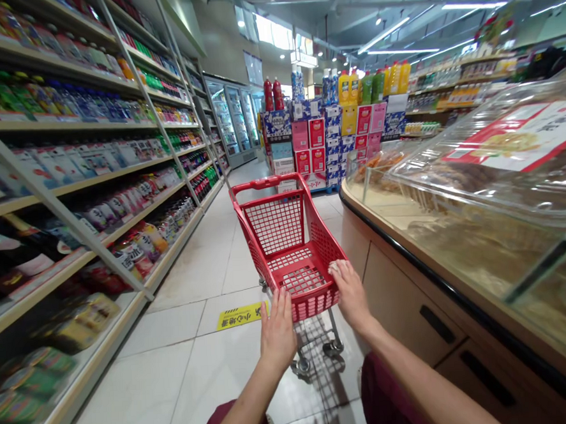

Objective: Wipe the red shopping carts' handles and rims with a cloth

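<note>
A red plastic shopping cart [305, 262] stands in the aisle in front of me, its handle bar [264, 183] on the far side. Its basket holds nothing that I can see. My left hand [277, 331] lies at the near left corner of the basket with its fingers stretched out. At the near right corner my right hand [349, 294] is bent over the rim. Under its fingertips shows a small crumpled white tissue [333, 268], pressed against the rim.
Drink shelves [66, 123] line the left side. A wooden counter [402, 281] with glass edging and clear food boxes [500, 154] runs close on the right. Ahead stand stacked drink cartons [317, 139] and glass-door fridges [229, 116]. A yellow sticker [241, 315] marks the tiled floor.
</note>
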Demonstrator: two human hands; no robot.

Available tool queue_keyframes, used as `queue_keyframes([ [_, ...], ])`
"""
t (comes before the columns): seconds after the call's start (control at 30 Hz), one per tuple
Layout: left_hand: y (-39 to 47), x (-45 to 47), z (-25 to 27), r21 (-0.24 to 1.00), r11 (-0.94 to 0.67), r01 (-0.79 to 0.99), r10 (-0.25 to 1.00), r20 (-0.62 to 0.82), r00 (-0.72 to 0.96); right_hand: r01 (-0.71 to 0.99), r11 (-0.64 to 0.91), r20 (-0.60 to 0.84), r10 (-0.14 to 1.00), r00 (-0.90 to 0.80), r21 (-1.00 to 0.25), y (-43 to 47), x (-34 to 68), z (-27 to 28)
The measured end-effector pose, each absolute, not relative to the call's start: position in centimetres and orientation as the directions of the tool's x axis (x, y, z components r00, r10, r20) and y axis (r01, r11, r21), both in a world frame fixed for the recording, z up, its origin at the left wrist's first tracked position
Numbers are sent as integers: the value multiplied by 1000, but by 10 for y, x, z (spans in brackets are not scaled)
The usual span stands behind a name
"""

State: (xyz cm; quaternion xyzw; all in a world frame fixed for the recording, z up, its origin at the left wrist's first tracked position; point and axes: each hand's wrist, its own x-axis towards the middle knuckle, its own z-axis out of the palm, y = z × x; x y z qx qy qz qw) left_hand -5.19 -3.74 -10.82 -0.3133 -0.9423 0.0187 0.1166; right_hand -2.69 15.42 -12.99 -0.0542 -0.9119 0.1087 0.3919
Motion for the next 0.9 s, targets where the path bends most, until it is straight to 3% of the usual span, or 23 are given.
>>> queue_keyframes([
  [0.13,-36,-52,-108,-97,809,580,586,216,-781,-254,962,713,-106,-693,-104,138,-26,-134],
  [0.2,-37,-53,-107,-95,803,588,593,209,-777,-222,967,715,-71,-696,-121,136,-27,-134],
  [0.3,-37,-52,-106,-98,797,596,602,191,-775,-44,975,716,128,-686,-216,138,-29,-131],
  [0.33,-37,-52,-106,-100,798,595,602,186,-776,-49,976,719,122,-685,-212,137,-29,-131],
  [0.47,-37,-52,-107,-107,798,593,601,192,-776,-273,959,708,-139,-692,-79,133,-28,-129],
  [0.53,-38,-53,-107,-110,792,601,610,196,-768,-205,973,700,-77,-710,-102,139,-27,-128],
  [0.63,-38,-54,-107,-104,786,610,617,196,-762,-9,980,701,137,-700,-201,148,-26,-128],
  [0.7,-37,-54,-107,-92,795,600,605,196,-772,-64,981,709,87,-700,-183,144,-25,-130],
  [0.8,-36,-52,-106,-80,804,589,592,195,-782,-276,957,699,-137,-702,-90,135,-24,-132],
  [0.83,-36,-52,-106,-77,801,593,596,195,-779,-287,954,694,-147,-705,-89,135,-24,-132],
  [0.9,-37,-51,-105,-69,790,609,609,194,-769,-180,972,695,-27,-718,-148,141,-25,-130],
])
